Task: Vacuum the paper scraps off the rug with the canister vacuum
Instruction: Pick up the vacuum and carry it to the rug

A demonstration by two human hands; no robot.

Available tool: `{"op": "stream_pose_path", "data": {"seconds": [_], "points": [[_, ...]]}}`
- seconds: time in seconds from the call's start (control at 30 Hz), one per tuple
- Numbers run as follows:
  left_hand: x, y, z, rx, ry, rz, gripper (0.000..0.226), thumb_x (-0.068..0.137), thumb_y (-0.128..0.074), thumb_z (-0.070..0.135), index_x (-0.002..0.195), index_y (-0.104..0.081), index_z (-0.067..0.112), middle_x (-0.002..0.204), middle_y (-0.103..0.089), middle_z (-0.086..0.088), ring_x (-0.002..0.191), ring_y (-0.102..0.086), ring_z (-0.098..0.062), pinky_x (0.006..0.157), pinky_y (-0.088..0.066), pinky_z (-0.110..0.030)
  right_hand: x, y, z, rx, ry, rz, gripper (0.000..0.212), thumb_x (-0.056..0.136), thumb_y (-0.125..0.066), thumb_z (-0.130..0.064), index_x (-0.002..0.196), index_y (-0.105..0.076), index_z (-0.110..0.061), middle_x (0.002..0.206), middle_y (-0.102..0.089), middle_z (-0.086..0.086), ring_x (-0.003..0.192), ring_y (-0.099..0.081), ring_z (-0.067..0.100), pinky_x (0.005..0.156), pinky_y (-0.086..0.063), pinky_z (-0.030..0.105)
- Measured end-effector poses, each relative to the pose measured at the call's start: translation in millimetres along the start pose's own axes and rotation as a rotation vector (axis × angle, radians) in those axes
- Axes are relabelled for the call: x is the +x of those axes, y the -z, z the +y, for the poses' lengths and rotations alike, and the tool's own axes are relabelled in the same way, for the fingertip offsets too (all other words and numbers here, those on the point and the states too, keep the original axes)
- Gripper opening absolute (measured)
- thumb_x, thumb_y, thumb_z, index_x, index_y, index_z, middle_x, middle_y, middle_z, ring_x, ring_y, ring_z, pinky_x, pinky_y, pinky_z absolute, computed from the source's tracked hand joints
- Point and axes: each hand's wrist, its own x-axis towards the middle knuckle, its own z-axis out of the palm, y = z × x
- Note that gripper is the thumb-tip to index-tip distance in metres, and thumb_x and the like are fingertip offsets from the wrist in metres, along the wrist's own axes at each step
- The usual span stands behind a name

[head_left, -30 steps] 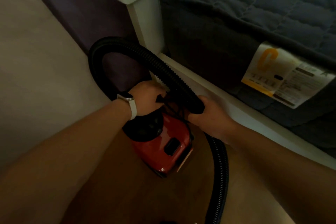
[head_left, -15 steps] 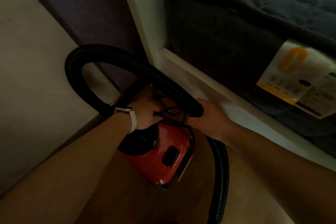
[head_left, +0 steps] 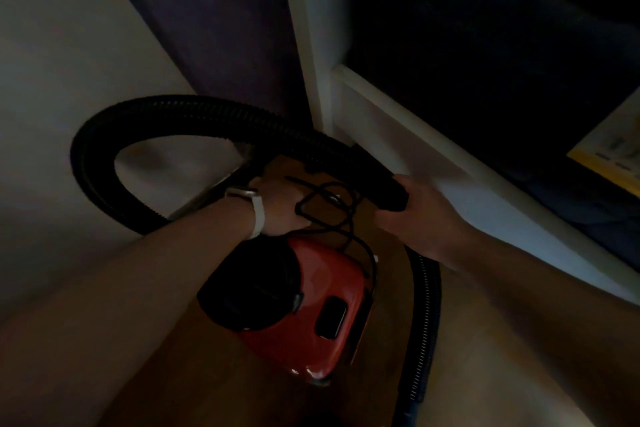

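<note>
Vacuum: red plastic canister vacuum (head_left: 311,315) — near centre, over brown wooden floor (head_left: 384,367).
Left hand: left hand (head_left: 280,208) at the vacuum's far end; fingers hidden, grip cannot be told.
Right hand: right hand (head_left: 415,218) wrapped round black ribbed hose (head_left: 194,114) — which loops far left.

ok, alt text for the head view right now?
Dim first-person view: the left hand, wearing a white wristband, grips the top of a red canister vacuum, while the right hand holds the end of its black hose, which loops leftward. A white bed frame stands just beyond.
</note>
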Motion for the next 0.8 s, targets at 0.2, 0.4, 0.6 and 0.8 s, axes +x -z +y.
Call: {"op": "stream_pose_path", "data": {"seconds": [0.2,0.4,0.6,0.8], "points": [[67,-14,-4,0.087,-0.107,0.101,0.065,0.073,-0.049,0.078,0.126,-0.056,0.042,0.127,-0.056,0.008,0.116,-0.051,-0.017,0.103,-0.039,-0.03,23,11,4,-0.047,0.058,0.094,0.014,0.089,-0.069,-0.017,0.102,-0.062,-0.016,0.077,-0.064,-0.002,0.058,-0.06,-0.002,0.046,-0.044,0.014],[109,-31,9,0.276,-0.124,0.132,0.096,0.062,-0.038,0.087,0.141,-0.04,0.032,0.138,-0.048,-0.006,0.125,-0.047,-0.031,0.109,-0.035,-0.043,56,0,20,-0.04,0.122,0.172,0.021,0.09,-0.071,-0.03,0.109,-0.062,-0.027,0.086,-0.066,-0.012,0.077,-0.062,-0.006,0.056,-0.045,0.006],[134,-32,14,0.537,-0.267,0.27,0.109,0.061,-0.053,0.089,0.143,-0.039,0.019,0.145,-0.041,-0.01,0.13,-0.038,-0.03,0.107,-0.032,-0.046,64,-2,28,-0.035,0.164,0.154,0.019,0.088,-0.072,-0.036,0.102,-0.061,-0.029,0.083,-0.064,-0.016,0.078,-0.059,-0.014,0.058,-0.043,0.004],[145,-45,16,0.523,-0.302,0.028,0.134,0.057,-0.063,0.086,0.156,-0.004,0.019,0.162,-0.008,-0.007,0.146,-0.012,-0.029,0.12,-0.007,-0.042,63,-1,32,-0.012,0.164,0.133,0.023,0.088,-0.072,-0.038,0.107,-0.059,-0.038,0.087,-0.064,-0.022,0.083,-0.058,-0.017,0.061,-0.044,0.001]]}}
